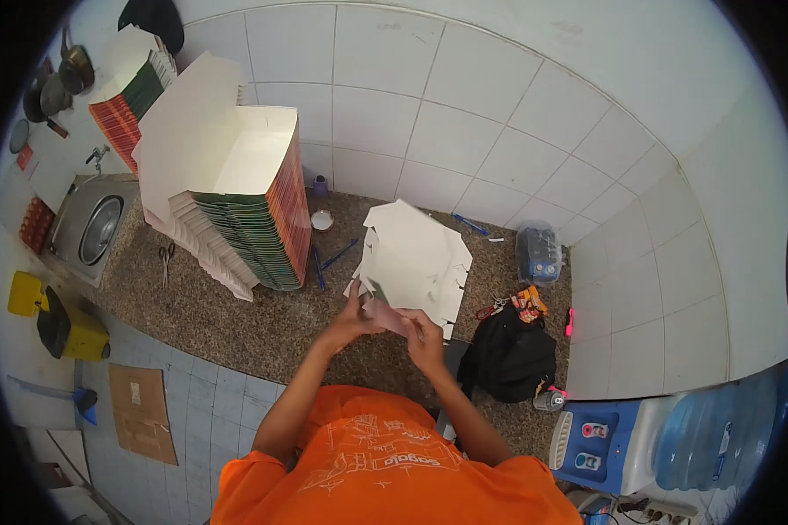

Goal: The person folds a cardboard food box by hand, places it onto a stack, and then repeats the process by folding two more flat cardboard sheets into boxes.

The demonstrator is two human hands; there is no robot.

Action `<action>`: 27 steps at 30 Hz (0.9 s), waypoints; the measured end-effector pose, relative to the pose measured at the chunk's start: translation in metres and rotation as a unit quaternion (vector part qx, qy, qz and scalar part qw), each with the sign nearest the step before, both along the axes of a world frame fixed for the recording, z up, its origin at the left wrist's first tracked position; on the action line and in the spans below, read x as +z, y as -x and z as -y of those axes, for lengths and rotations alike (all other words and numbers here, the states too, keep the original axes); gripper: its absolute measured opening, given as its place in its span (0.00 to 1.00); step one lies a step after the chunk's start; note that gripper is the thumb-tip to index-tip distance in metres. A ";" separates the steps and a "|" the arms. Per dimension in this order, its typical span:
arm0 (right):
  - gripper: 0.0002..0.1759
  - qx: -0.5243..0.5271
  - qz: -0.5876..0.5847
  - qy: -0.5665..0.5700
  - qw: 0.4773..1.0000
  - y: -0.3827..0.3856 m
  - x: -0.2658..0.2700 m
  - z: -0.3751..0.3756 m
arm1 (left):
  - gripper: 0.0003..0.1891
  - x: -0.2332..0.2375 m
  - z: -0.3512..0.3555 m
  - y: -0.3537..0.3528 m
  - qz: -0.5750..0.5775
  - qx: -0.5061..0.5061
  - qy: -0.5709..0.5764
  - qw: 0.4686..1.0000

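Orange T-shirt cloth point(385, 459) fills the space closest to me, creased and printed with white line drawings and lettering. Beyond it I have both bare hands on a cardboard box blank point(416, 249), which lies just to the right of the box stack point(267, 232), over the speckled granite countertop point(228, 337). The left hand point(346, 326) grips the near left corner, its thumb up against the edge and its fingers curled low. The right hand point(424, 343) pinches the right end of the near flap point(385, 316), thumb and fingertips close together. That flap stands bent up between the two hands, pinkish and slightly blurred, while the rest of the blank spreads out beyond the fingertips: smooth, matte white board with angled corners and a notched right edge.

I read the box stack as many nested open trays, white inside, their outer walls layered in green and orange-red, with pale lids fanning out to the left. Metal scissors point(165, 262) lie left of the stack; a blue pen point(340, 254) lies just right of it. Farther right of the stack, past the blank, sits a soft black fabric bag point(510, 354). Glossy white wall tiles point(381, 122) rise behind the stack.
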State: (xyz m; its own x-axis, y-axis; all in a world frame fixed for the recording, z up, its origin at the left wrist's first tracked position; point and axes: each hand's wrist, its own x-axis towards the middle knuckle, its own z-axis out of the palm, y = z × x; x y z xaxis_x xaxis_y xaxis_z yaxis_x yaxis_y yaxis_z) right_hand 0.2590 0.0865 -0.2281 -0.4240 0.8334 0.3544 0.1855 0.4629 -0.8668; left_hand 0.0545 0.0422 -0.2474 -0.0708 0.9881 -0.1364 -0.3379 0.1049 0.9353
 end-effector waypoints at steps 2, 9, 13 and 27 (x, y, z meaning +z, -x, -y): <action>0.05 -0.023 -0.074 0.129 0.989 0.006 -0.008 -0.002 | 0.50 0.031 -0.003 -0.011 -0.079 0.012 -0.002 0.997; 0.03 -0.112 -0.039 -0.177 0.977 0.007 0.058 -0.008 | 0.39 -0.022 -0.004 0.005 -0.260 0.265 -0.032 0.928; 0.08 0.187 0.164 -0.226 0.942 -0.006 0.046 0.022 | 0.33 0.042 0.027 0.033 0.259 0.116 0.018 0.959; 0.28 -0.059 0.072 0.047 0.995 -0.025 0.056 0.024 | 0.42 0.067 0.018 -0.030 -0.088 0.071 -0.039 0.993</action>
State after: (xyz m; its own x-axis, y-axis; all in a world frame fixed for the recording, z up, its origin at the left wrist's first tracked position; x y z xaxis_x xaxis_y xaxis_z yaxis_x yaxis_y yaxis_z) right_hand 0.2838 0.0625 -0.1720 -0.3618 0.9073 0.2143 0.3597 0.3480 -0.8658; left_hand 0.0846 0.0241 -0.1803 -0.2266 0.9734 -0.0328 -0.1744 -0.0075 0.9847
